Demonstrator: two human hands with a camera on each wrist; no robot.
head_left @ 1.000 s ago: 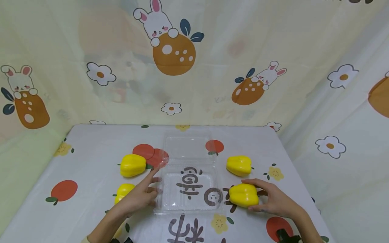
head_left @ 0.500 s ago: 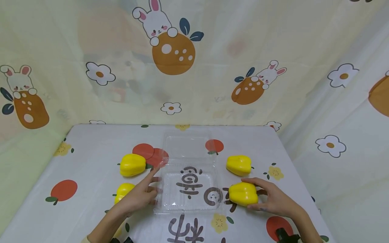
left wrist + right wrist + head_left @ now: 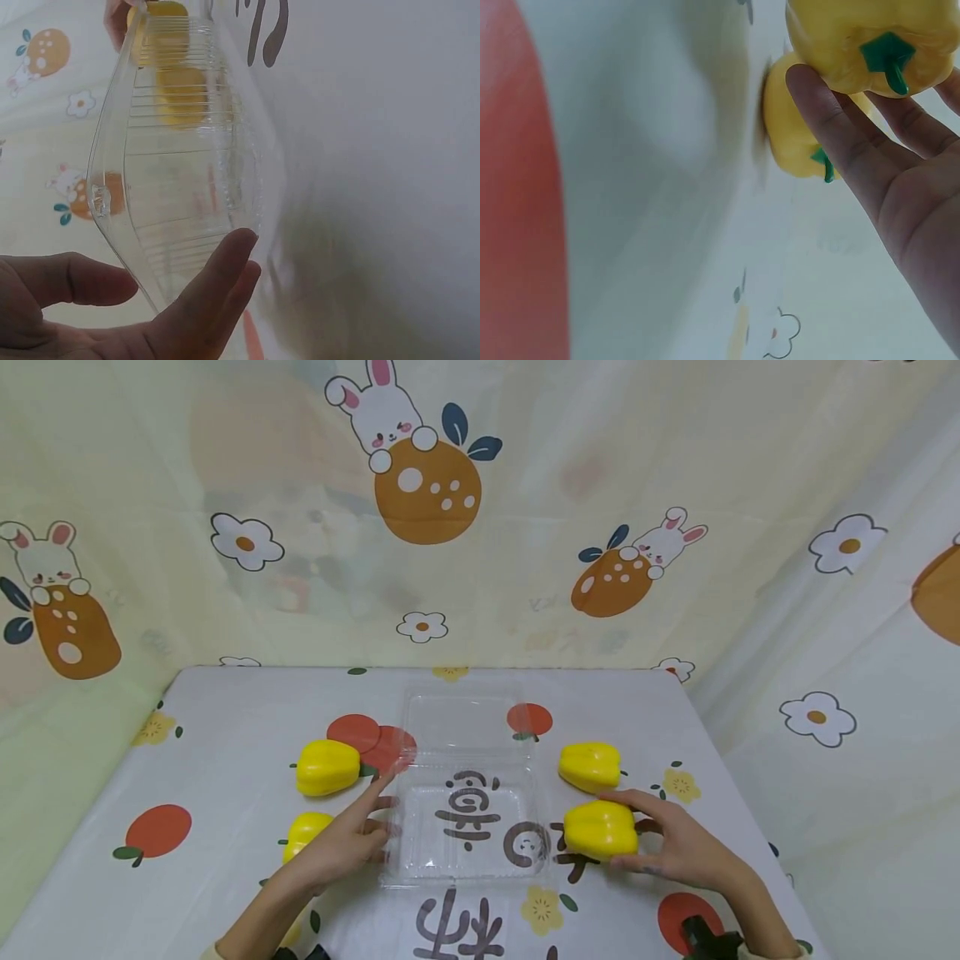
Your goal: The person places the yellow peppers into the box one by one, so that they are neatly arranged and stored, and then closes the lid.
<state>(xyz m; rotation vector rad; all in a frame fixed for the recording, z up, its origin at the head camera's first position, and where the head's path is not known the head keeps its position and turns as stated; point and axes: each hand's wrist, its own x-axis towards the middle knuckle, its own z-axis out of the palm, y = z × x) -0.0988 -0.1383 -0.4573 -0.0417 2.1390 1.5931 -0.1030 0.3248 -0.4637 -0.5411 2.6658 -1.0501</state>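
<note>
My right hand (image 3: pixel 678 843) holds a yellow bell pepper (image 3: pixel 600 830) between thumb and fingers, to the right of a clear plastic container (image 3: pixel 461 877). In the right wrist view the green-stemmed end of this bell pepper (image 3: pixel 840 34) faces the palm. My left hand (image 3: pixel 348 843) is at the container's left side, its extended fingers right at the wall. In the left wrist view the fingers (image 3: pixel 217 277) overlap the container's clear side (image 3: pixel 180 172). The container lies open, its lid (image 3: pixel 465 722) folded back toward the wall.
Another yellow bell pepper (image 3: pixel 590 767) lies just beyond the held one. Two more are on the left, one farther back (image 3: pixel 327 768) and one nearer (image 3: pixel 303 835), partly hidden by my left arm. A printed cloth covers the table (image 3: pixel 247 710); printed curtains hang behind and beside it.
My right hand has raised the bell pepper slightly, away from me in the head view. The left hand, the container and the other bell peppers stay where they were.
</note>
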